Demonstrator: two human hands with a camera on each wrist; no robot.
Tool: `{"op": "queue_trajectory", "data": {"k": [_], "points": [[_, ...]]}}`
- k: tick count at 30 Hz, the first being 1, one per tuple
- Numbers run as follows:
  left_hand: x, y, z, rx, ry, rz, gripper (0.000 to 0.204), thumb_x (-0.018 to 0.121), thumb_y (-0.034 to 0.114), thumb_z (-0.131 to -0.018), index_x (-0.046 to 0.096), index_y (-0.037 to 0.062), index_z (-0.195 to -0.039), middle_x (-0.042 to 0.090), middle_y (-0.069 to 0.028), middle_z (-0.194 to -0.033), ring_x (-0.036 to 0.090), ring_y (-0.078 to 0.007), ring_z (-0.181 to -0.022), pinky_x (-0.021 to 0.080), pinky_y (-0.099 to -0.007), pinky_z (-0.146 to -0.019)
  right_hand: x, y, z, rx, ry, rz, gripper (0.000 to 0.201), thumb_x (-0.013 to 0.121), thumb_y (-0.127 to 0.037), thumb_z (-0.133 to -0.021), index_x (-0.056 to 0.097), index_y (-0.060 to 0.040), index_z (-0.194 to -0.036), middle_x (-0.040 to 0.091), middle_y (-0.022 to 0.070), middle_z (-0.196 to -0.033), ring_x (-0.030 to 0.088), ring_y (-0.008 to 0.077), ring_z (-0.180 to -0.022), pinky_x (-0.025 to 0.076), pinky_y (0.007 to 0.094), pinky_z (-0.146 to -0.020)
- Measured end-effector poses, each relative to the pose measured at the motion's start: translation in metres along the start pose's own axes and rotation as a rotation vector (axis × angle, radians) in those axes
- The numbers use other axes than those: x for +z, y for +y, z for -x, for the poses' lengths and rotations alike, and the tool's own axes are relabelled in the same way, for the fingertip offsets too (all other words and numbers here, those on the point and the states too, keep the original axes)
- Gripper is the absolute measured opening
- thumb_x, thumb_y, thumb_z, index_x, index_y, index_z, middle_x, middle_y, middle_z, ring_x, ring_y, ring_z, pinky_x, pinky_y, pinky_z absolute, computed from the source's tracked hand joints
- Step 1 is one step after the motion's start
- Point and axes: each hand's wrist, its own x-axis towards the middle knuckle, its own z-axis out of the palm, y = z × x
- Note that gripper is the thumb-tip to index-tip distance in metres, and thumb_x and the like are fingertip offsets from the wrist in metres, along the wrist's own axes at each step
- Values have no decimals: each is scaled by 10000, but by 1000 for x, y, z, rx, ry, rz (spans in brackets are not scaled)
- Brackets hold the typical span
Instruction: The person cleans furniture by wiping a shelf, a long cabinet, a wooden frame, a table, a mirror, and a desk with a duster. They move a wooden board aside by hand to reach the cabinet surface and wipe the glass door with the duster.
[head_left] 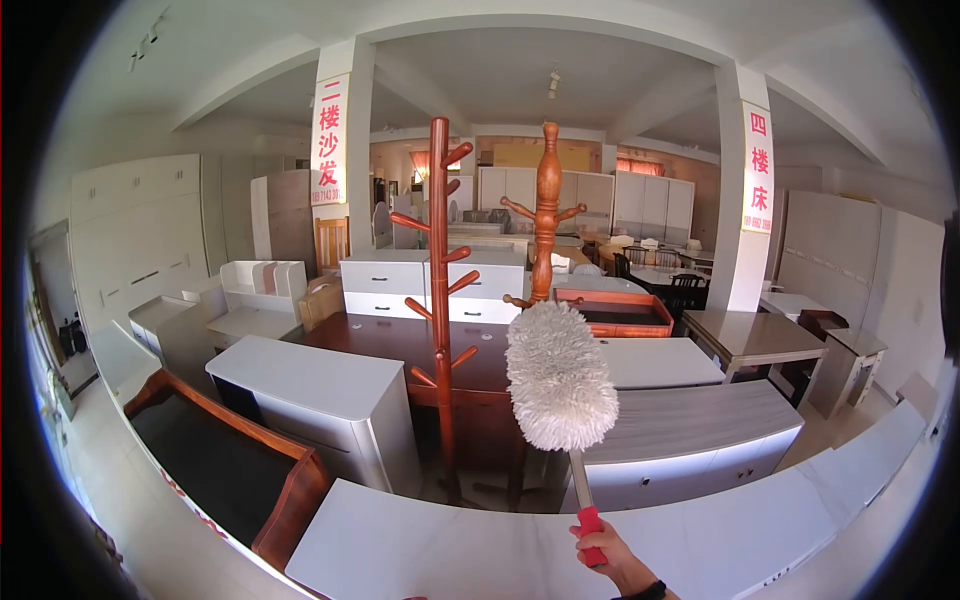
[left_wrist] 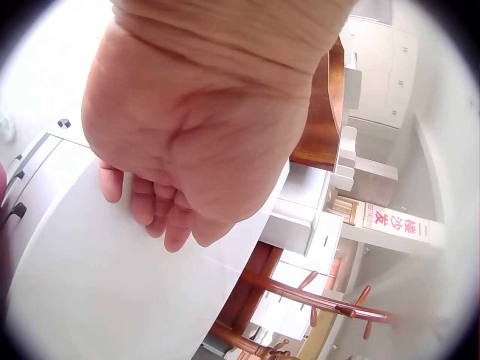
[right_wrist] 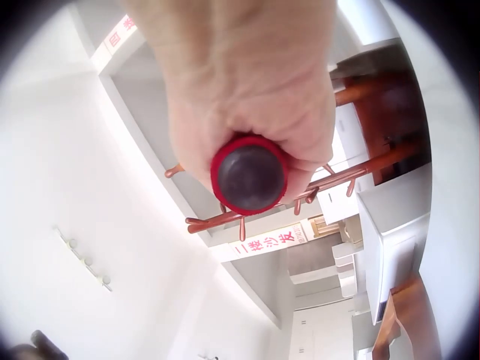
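Observation:
In the head view my right hand [head_left: 618, 565] grips the red handle [head_left: 592, 535] of a fluffy grey-white duster [head_left: 562, 375]. Its head is raised and overlaps the lower part of a turned wooden coat stand [head_left: 546, 200]. From the right wrist the handle's dark round end [right_wrist: 252, 178] shows, with the hand [right_wrist: 251, 90] wrapped around it. A second, reddish coat stand [head_left: 440, 250] with slanted pegs rises left of the duster. My left hand [left_wrist: 199, 127], palm in view and fingers loosely bent, holds nothing over a white tabletop [left_wrist: 112, 262].
A long pale marble-look top [head_left: 420, 540] spans the front. Behind it are a white cabinet [head_left: 310, 375], a dark wood-framed piece [head_left: 215, 460] and a grey-topped drawer unit [head_left: 690, 420]. Two pillars [head_left: 742, 280] carry red-lettered signs [head_left: 329, 140]. More furniture fills the back.

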Motion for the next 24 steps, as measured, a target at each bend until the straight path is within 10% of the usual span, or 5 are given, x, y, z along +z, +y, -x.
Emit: {"op": "queue_trajectory", "data": {"k": [12,24], "points": [[-6,-8,1,34,-13,39,359,539,209,-870,511,10,-1167,539,-99,-1181,511,-183,-1065,423,-292,-861,56,-98,-91,-199,-135,-11,581,598,44,-635,408,-121,-1160,515,73,-1072,532,132,-611,439,267,-468],[-14,-5,-1,-41,-73,99,359,563,220,-862,517,41,-1169,548,-82,-1174,511,-185,-1033,394,-311,-870,-33,64,-40,194,121,-313,400,569,0,-700,497,-79,-1085,545,52,-946,517,138,-706,455,246,-568]]}}
